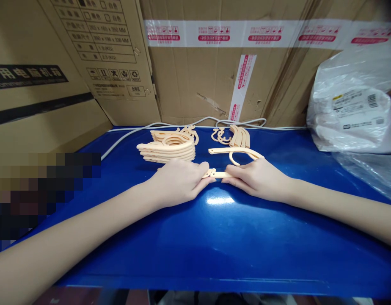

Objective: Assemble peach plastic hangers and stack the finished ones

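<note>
My left hand (178, 180) pinches one cream plastic hanger arm (208, 173) between thumb and fingers. Another hanger arm (220, 175) is pinched by my right hand (260, 180), and the ends of the two arms meet in the gap between my hands. Whether they are locked together I cannot tell, and my fingers hide much of both. Just behind my right hand lies a loose curved hanger arm (222, 150). Beyond my left hand is a stack of several matching hanger pieces (166, 151). Small hanger hooks (218, 135) lie farther back, beside more hanger arms (240, 137).
A blue-covered table (221, 245) lies under everything. Cardboard boxes (195, 76) wall off the back and left. A white cable (135, 129) runs along the rear edge. Clear plastic bags (351, 106) with labels sit at the back right. A pixelated patch covers the left side.
</note>
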Tool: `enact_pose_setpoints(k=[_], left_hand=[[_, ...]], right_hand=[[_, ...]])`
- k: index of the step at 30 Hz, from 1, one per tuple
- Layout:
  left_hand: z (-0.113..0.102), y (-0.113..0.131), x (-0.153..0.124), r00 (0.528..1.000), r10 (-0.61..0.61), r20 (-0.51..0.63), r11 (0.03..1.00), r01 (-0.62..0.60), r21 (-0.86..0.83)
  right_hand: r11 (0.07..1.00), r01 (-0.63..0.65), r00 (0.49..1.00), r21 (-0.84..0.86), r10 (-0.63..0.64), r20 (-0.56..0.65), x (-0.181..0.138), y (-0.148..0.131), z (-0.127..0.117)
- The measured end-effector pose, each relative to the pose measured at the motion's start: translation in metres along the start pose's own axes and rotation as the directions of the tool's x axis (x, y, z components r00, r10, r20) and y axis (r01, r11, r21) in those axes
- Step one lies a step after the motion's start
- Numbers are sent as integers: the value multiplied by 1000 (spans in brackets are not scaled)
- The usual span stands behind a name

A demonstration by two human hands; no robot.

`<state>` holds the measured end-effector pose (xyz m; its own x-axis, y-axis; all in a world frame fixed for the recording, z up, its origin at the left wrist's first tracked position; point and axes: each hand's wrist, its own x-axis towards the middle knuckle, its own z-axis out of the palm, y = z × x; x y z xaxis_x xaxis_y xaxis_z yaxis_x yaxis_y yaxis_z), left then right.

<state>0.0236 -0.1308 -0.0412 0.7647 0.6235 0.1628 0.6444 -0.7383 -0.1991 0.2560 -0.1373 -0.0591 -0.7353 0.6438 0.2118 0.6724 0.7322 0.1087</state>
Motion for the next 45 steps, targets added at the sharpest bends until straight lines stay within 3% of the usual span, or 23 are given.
enact_pose_setpoints(k=[12, 22, 34, 42, 45], left_hand=[[-3, 0, 1, 994, -92, 67, 995, 94, -28], [-7, 4, -3, 973, -190, 133, 951, 216, -220], [0, 3, 1, 999, 27, -31, 994, -23, 106], [1, 0, 1, 998, 45, -36, 992, -41, 117], [3, 0, 2, 994, 74, -75, 976, -57, 208]], right_hand=[[1000, -26, 1000, 15, 26, 3, 1, 0, -2], [999, -26, 1000, 27, 26, -5, 0, 1, 0], [1000, -6, 1000, 5, 6, 22, 1, 0, -2], [999, -33, 999, -6, 33, 1, 1, -1, -2], [999, -35, 999, 32, 35, 16, 1, 1, -1]])
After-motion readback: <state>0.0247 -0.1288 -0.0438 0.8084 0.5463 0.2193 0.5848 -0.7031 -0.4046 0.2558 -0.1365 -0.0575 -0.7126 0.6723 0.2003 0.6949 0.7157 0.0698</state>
